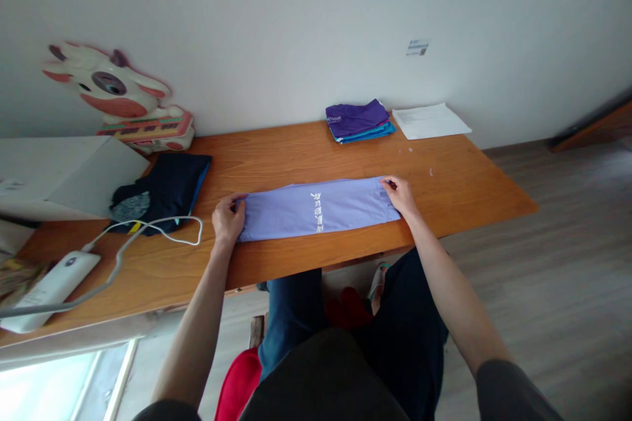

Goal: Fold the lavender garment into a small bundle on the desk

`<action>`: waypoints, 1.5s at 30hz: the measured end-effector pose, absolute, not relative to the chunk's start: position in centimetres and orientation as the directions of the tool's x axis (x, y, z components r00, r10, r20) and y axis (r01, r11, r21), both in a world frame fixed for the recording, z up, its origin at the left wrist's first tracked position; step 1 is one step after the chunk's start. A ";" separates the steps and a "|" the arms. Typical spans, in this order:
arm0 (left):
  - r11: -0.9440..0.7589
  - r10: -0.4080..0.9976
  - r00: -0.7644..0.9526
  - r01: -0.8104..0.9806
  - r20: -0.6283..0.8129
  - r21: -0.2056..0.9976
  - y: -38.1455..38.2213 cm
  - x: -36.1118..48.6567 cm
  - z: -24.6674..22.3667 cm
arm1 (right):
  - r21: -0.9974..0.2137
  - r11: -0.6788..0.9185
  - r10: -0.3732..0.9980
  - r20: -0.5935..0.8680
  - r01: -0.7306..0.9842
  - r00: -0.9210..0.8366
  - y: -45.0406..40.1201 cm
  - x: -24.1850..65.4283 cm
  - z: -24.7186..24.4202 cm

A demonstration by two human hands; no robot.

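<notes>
At the far left edge a white device (47, 289) lies on the wooden surface (276, 151), with a pale cable (162, 229) looping away from it. Behind it stands a white box (64, 174), and against the wall a pink and white toy (118, 95) shaped like a cartoon cow. Just beside the box rests a dark folded garment (165, 191), the cable's loop lying over its near edge.

The left hand (228, 217) grips the left end of a lilac shirt (316, 208), fingers curled over the cloth's edge. The shirt is folded into a long, narrow band that lies flat near the front edge of the surface, white lettering showing at its middle. The right hand (401, 196) pinches the band's right end, the fingers pressed down on the fabric.

Farther back, near the wall, sits a stack of folded clothes (359, 121) in purple and blue, and just to its right a sheet of white paper (429, 121).
</notes>
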State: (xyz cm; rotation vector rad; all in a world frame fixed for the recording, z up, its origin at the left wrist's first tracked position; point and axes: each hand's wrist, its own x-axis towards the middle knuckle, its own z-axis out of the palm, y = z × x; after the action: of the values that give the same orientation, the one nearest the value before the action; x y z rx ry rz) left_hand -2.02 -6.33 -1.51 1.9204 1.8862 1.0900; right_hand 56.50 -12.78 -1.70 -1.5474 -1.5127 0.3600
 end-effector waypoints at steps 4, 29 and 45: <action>-0.167 0.932 -0.041 0.834 0.359 0.526 -6.3 -1.8 -1.5 | -0.703 0.165 0.901 0.392 0.692 0.183 -12.7 56.5 -1.8; -0.183 0.931 -0.076 0.752 0.358 0.634 -6.8 -2.0 -1.1 | -0.422 0.106 0.911 0.405 0.900 0.083 -13.3 55.4 -1.2; -0.165 0.930 -0.112 0.722 0.349 0.672 -6.8 -1.3 -0.9 | -0.530 0.084 0.902 0.401 0.844 0.162 -13.7 55.1 -0.7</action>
State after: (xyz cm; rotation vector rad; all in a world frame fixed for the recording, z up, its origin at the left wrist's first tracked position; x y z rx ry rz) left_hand -1.29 -6.75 -0.89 1.8957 1.8359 1.1467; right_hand 55.06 -13.66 -0.73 -1.7471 -1.6703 0.1061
